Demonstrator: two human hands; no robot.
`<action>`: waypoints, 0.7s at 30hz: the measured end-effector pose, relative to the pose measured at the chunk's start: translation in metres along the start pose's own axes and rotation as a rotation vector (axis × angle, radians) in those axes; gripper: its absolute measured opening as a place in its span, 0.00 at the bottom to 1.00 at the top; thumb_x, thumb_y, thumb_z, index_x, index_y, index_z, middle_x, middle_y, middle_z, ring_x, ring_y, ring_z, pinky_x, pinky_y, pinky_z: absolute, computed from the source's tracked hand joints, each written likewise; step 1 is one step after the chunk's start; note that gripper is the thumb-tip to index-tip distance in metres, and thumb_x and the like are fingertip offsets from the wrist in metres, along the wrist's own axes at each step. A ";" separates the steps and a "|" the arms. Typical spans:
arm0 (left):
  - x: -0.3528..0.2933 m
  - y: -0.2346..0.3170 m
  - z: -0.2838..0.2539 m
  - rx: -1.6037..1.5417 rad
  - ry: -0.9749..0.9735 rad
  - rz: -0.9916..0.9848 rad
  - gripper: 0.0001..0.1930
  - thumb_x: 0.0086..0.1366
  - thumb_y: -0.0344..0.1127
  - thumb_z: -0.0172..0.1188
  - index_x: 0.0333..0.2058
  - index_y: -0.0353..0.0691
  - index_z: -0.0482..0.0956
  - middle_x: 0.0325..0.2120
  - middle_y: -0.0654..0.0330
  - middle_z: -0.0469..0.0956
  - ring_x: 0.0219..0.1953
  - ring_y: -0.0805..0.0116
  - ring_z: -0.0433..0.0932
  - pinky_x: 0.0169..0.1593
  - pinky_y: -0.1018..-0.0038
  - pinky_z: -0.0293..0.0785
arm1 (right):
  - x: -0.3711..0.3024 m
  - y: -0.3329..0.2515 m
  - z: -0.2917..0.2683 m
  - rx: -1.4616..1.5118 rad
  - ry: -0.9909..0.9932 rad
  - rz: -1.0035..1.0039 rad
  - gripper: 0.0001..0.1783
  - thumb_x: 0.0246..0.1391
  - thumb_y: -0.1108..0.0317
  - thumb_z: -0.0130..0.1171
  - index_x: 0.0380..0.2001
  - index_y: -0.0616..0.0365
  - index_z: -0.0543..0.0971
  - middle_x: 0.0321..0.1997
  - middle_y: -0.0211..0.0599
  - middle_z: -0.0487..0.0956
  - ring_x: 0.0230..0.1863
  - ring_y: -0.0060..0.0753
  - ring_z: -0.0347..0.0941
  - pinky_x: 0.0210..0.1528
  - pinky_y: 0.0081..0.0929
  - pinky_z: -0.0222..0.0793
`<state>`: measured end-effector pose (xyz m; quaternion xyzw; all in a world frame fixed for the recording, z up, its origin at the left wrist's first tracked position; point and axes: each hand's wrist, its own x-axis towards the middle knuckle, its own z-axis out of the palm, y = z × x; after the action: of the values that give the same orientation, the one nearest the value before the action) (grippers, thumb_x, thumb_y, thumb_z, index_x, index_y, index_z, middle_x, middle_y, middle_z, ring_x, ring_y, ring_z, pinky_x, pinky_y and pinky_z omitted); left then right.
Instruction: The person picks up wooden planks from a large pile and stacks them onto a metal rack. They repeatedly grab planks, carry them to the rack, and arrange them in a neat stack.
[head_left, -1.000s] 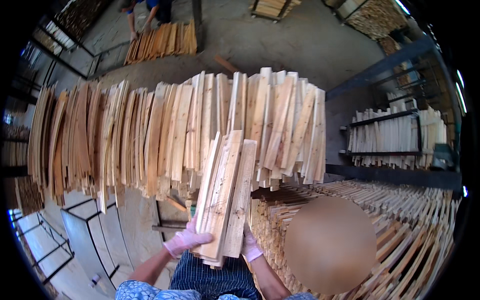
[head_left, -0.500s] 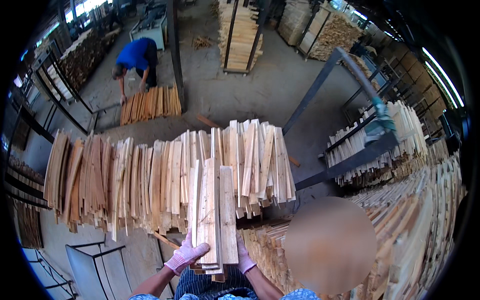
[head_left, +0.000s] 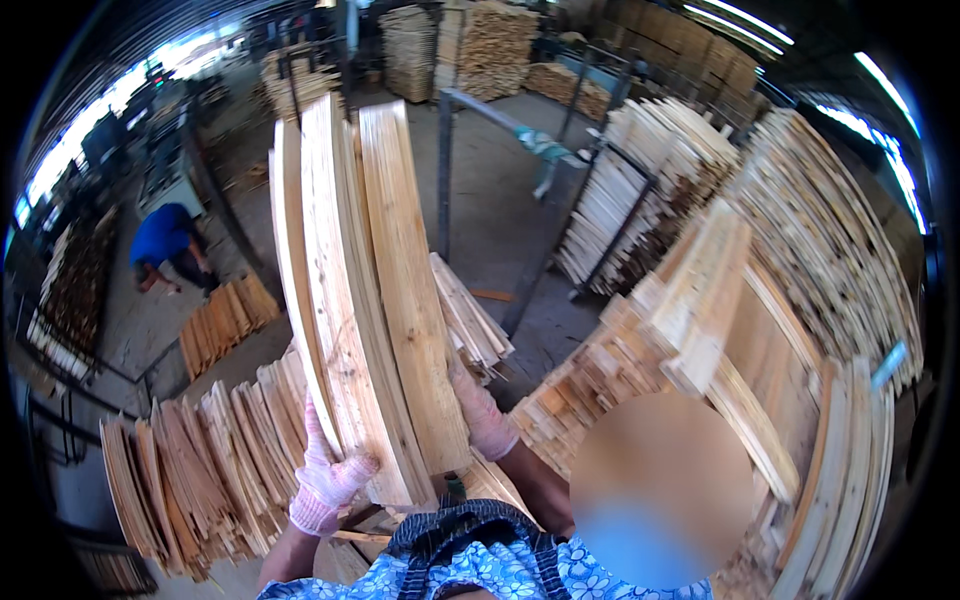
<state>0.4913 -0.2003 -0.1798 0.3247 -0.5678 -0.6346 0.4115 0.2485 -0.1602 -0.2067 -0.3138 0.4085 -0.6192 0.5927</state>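
Observation:
A bundle of several pale wooden boards (head_left: pixel 345 330) stands tilted up in front of me, gripped between both hands. My left hand (head_left: pixel 330 478), in a pinkish knit glove, closes on the lower left side with its thumb across the front board. On the bundle's right edge, my gloved right hand (head_left: pixel 484 415) clasps the boards near their lower end; its fingers are partly hidden behind them. Behind and left of the bundle lies a long row of loose wooden strips (head_left: pixel 200 470), partly covered by the boards I hold.
Close on my right rises a large stack of boards (head_left: pixel 580 385), with several longer planks (head_left: pixel 700 290) on top. Metal rack posts (head_left: pixel 445 180) stand ahead. A person in blue (head_left: pixel 165 240) bends over reddish strips (head_left: pixel 228 318) at far left. A round blurred patch hides the lower right.
Both hands have raised the bundle of boards, which now looks larger and reaches higher in view. The view has turned right, so the row of strips and the bending person sit farther left.

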 end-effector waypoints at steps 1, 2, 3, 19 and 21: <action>0.004 0.005 -0.003 0.041 -0.038 -0.001 0.71 0.45 0.45 0.81 0.74 0.44 0.31 0.63 0.50 0.64 0.61 0.61 0.70 0.61 0.66 0.70 | -0.010 -0.014 0.005 -0.009 0.033 -0.054 0.42 0.69 0.38 0.44 0.71 0.62 0.58 0.66 0.39 0.69 0.67 0.28 0.62 0.68 0.27 0.57; 0.008 0.014 -0.001 0.048 -0.086 -0.006 0.72 0.43 0.47 0.81 0.74 0.44 0.30 0.64 0.50 0.64 0.61 0.61 0.70 0.61 0.66 0.69 | -0.021 -0.031 0.010 -0.092 0.101 -0.055 0.46 0.66 0.36 0.47 0.73 0.61 0.54 0.67 0.37 0.68 0.66 0.28 0.62 0.69 0.27 0.55; 0.015 0.022 0.005 0.052 -0.154 -0.015 0.74 0.42 0.48 0.82 0.74 0.43 0.29 0.64 0.50 0.64 0.61 0.61 0.69 0.62 0.67 0.69 | -0.028 -0.028 -0.001 -0.152 0.163 -0.176 0.48 0.65 0.35 0.48 0.74 0.60 0.53 0.67 0.37 0.68 0.66 0.27 0.62 0.69 0.27 0.55; 0.063 0.080 0.094 -0.298 -1.119 0.068 0.72 0.44 0.46 0.81 0.74 0.44 0.30 0.67 0.53 0.61 0.64 0.61 0.67 0.64 0.66 0.65 | -0.201 -0.090 0.093 -0.346 0.910 -0.870 0.58 0.58 0.42 0.64 0.76 0.57 0.42 0.68 0.31 0.63 0.58 0.19 0.61 0.65 0.23 0.56; 0.046 0.099 0.128 -0.360 -1.210 0.066 0.71 0.47 0.50 0.81 0.74 0.44 0.31 0.67 0.53 0.60 0.64 0.61 0.67 0.65 0.66 0.64 | -0.237 -0.108 0.098 -0.447 0.976 -0.842 0.59 0.57 0.42 0.64 0.76 0.59 0.42 0.74 0.35 0.57 0.66 0.23 0.58 0.69 0.26 0.51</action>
<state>0.3731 -0.1844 -0.0613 -0.1837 -0.5941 -0.7785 0.0853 0.3064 0.0569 -0.0429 -0.2456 0.5902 -0.7684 -0.0298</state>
